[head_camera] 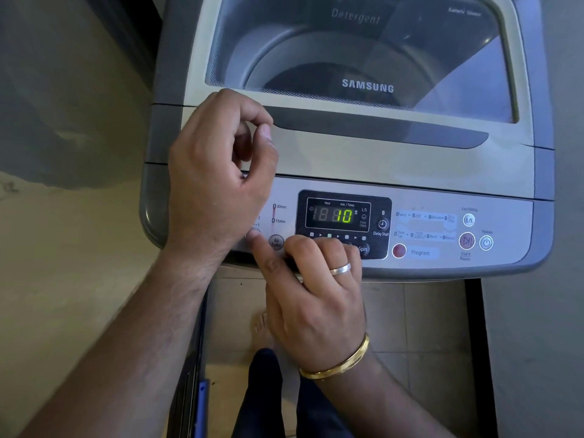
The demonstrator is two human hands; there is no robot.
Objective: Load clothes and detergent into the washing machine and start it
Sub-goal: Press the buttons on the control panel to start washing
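Right index fingertip (254,234) is stuck out straight and pressing down on the far left end of the silver control panel (442,257), just left of the round grey Air Turbo button (276,242). The rest of the right hand (316,298) has its fingers tucked in over the panel's front edge, holding nothing. There's a plain silver ring (340,269) on one finger and a gold bangle (341,361) on the wrist.

The left hand (218,172) is above the same corner with its fingers (249,109) curled in narrow, thumb tip close to the index tip, nothing between them. Can't tell if the heel of it actually touches the machine.

The black display (338,215) in the middle of the panel shows a green 10. Off to the right are the round red Program button (398,250), the Start/Pause button (466,240) and the Power button (486,242), well apart from both hands.

The grey top-loading Samsung washing machine (347,159) fills the upper part of the view and its glass-windowed lid (363,58) is down. Through the glass I only see a dark drum, can't tell what's inside. Below the machine there's tiled floor (426,311), a bare foot (262,327) and a dark trouser leg (265,390).
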